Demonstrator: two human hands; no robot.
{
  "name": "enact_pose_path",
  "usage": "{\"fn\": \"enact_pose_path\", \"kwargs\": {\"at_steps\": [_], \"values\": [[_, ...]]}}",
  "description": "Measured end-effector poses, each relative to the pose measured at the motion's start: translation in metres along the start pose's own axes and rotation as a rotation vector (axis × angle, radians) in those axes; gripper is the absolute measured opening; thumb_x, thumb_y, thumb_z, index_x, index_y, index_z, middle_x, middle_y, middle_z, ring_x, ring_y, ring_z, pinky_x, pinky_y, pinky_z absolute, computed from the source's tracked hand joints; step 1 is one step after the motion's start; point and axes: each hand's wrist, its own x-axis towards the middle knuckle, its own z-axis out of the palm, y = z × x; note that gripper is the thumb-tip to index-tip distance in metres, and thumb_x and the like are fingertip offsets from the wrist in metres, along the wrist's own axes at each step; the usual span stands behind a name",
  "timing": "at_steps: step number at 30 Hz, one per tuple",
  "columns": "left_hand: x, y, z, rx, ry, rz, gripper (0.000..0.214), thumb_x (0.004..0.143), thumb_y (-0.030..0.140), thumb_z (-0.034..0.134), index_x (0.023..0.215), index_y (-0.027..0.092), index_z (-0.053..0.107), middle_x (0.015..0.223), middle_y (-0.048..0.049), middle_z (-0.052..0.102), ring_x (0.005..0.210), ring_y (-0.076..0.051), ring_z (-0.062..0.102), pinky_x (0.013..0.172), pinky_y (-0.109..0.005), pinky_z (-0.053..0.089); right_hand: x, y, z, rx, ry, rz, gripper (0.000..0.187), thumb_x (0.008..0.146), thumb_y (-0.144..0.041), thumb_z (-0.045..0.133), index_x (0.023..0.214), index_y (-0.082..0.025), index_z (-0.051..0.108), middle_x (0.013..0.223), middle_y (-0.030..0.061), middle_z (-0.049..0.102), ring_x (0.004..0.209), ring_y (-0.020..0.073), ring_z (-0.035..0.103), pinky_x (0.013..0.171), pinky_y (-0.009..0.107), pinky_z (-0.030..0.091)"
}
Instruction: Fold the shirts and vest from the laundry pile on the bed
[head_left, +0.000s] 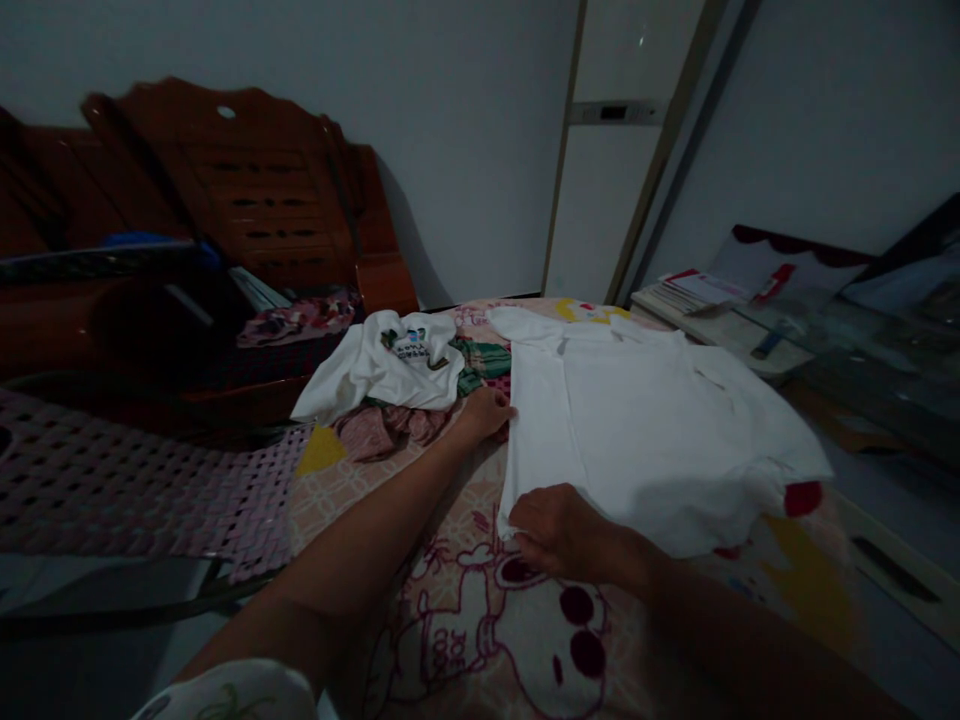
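A white shirt (645, 430) lies spread flat on a patterned pink bed sheet (480, 620). My left hand (487, 412) is stretched out and pinches the shirt's left edge about halfway up. Closer to me, my right hand (559, 530) has its fingers curled over the shirt's near left corner at the hem. The left side of the shirt looks folded inward along a straight line.
A heap of clothes (397, 385), a white printed shirt on top, sits left of the spread shirt. Behind it stand a carved wooden headboard (255, 190) and a dark bag. A woven pink chair (135, 480) is at left; papers and a low table (720, 310) at right.
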Motion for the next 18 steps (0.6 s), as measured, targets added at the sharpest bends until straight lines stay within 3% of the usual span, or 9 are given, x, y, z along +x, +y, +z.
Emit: {"fn": "enact_pose_path", "kwargs": {"at_steps": [3,5,7,9,12,14,18], "values": [[-0.009,0.005,-0.001,0.269,0.188,0.189,0.026,0.079,0.016,0.062,0.105,0.014,0.066,0.092,-0.0092,0.071,0.093,-0.023,0.068,0.085,-0.034,0.053,-0.003,0.003,0.0,0.111,0.034,0.015,0.012,0.092,-0.028,0.056,0.092,-0.016,0.06,0.089,0.0047,0.069,0.077,0.016,0.061,0.067,0.027,0.039],[-0.014,0.009,0.004,0.355,0.288,0.388,0.045,0.081,0.014,0.06,0.126,0.015,0.057,0.117,-0.0133,0.066,0.113,-0.025,0.061,0.098,-0.038,0.048,-0.004,0.003,0.0,0.169,0.036,0.005,0.021,0.093,-0.038,0.057,0.097,-0.017,0.061,0.092,0.0044,0.07,0.079,0.0162,0.062,0.069,0.027,0.04],[-0.017,0.01,0.013,0.382,0.269,0.606,0.054,0.086,0.021,0.059,0.138,0.016,0.047,0.138,-0.0155,0.054,0.13,-0.026,0.05,0.108,-0.04,0.041,-0.003,0.002,0.0,0.208,0.036,0.006,0.029,0.093,-0.045,0.056,0.099,-0.018,0.063,0.092,0.0048,0.07,0.08,0.0166,0.063,0.07,0.027,0.04],[-0.017,0.008,0.025,0.43,0.136,0.746,0.058,0.091,0.035,0.056,0.143,0.015,0.043,0.149,-0.0168,0.043,0.139,-0.027,0.039,0.114,-0.042,0.035,-0.003,0.002,0.001,0.235,0.048,0.002,0.031,0.094,-0.046,0.054,0.096,-0.018,0.065,0.09,0.0054,0.07,0.079,0.0166,0.063,0.071,0.027,0.041],[-0.013,0.0,0.036,0.546,-0.041,0.777,0.062,0.096,0.047,0.045,0.148,0.014,0.037,0.155,-0.0179,0.035,0.145,-0.03,0.03,0.117,-0.048,0.028,-0.002,0.004,0.0,0.332,0.07,-0.036,0.024,0.093,-0.037,0.057,0.096,-0.017,0.069,0.09,0.0062,0.072,0.079,0.016,0.064,0.073,0.026,0.043],[-0.011,-0.005,0.038,0.587,-0.072,0.77,0.062,0.098,0.048,0.038,0.15,0.014,0.034,0.156,-0.0174,0.033,0.146,-0.03,0.028,0.118,-0.05,0.024,-0.003,0.01,-0.002,0.47,0.102,-0.056,0.019,0.091,-0.027,0.058,0.097,-0.016,0.071,0.091,0.0066,0.073,0.079,0.0147,0.064,0.072,0.024,0.044],[-0.008,-0.009,0.034,0.608,-0.041,0.771,0.062,0.099,0.048,0.035,0.15,0.013,0.033,0.157,-0.017,0.032,0.146,-0.029,0.027,0.119,-0.048,0.022,-0.011,0.026,-0.006,0.678,0.191,0.182,0.018,0.085,-0.015,0.056,0.087,-0.012,0.074,0.076,0.0045,0.072,0.063,0.0115,0.06,0.06,0.021,0.042]]}}
